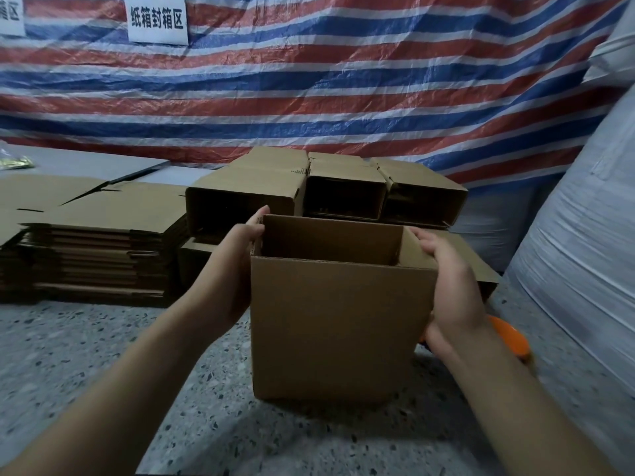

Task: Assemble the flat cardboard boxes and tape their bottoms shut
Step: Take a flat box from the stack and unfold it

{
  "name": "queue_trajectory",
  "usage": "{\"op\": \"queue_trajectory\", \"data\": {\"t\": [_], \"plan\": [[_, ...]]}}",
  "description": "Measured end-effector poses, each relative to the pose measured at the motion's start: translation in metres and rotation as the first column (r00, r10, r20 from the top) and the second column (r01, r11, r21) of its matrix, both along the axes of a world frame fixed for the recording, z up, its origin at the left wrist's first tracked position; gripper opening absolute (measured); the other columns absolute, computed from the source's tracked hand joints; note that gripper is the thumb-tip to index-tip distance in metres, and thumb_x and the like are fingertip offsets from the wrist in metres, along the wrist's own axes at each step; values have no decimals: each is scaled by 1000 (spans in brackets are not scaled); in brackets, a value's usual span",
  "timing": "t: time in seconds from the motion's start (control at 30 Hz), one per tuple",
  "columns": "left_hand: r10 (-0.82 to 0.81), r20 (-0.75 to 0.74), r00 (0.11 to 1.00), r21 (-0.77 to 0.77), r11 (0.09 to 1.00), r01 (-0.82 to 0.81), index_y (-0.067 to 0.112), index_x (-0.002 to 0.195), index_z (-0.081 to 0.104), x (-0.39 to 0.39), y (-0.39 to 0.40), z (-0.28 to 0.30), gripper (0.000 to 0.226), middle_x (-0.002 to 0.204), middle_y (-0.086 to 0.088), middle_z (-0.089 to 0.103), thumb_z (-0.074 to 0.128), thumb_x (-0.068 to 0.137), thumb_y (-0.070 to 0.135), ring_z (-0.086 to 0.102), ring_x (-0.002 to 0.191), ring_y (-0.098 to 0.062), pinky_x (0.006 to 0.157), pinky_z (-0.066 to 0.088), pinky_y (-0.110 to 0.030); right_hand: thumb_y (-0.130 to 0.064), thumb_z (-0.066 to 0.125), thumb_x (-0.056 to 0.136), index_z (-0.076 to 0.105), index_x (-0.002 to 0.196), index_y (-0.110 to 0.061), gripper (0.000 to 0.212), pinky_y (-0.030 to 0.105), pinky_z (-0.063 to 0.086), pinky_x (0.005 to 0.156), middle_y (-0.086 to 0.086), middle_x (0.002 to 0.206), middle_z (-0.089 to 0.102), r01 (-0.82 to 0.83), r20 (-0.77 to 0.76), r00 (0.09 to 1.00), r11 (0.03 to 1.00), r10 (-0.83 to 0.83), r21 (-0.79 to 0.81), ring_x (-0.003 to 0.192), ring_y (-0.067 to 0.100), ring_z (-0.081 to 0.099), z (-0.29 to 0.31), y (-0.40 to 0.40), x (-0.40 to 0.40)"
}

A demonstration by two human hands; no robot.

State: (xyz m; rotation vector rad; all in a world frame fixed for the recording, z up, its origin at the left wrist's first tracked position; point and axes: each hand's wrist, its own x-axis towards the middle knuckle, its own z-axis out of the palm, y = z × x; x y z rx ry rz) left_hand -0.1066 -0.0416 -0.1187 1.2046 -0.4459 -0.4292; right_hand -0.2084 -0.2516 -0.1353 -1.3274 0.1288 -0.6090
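this is a makeshift packing or warehouse work area, set up on a speckled terrazzo floor point(103, 355) instead of a bench. a red, white and blue striped tarpaulin point(343, 80) hangs as the back wall, with white paper signs point(157, 19) in printed chinese characters marking work zones. a tall stack of flat cardboard blanks point(92, 242) sits on the left, assembled boxes point(326, 187) are piled on their sides behind, and a large white woven bulk sack point(584, 242) stands on the right.
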Motion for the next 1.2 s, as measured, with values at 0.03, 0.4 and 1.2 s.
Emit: {"op": "queue_trajectory", "data": {"t": [0.03, 0.4, 1.2], "plan": [[6, 2, 1000, 0, 1000, -6, 38, 146, 41, 2, -2, -1, 47, 137, -7, 52, 35, 101, 32, 68, 88, -19, 56, 54, -24, -42, 39, 102, 77, 98, -24, 42, 29, 56, 56, 3, 87, 76, -25, -13, 1000, 998, 26, 60, 76, 17, 73, 0, -3, -2], [16, 33, 999, 58, 998, -18, 29, 82, 80, 5, -6, -22, 58, 83, -3, 76, 35, 92, 65, 74, 75, -15, 56, 55, -22, -46, 35, 105, 69, 38, -23, 78, 20, 45, 35, -1, 46, 61, 99, -245, 969, 947, -23, 305, 35, 12, 58, -15, 0, 2], [171, -117, 978, 8, 985, -171, 25, 45, 70, -15, -14, -15, 59, 54, 1, 66, 47, 100, 28, 63, 44, -11, 38, 48, -21, -55, 32, 103, 75, 48, -24, 76, 23, 52, 42, 0, 55, 69, 98, -186, 982, 930, -32, 355, 46, 13, 67, -23, 9, -1]]}}
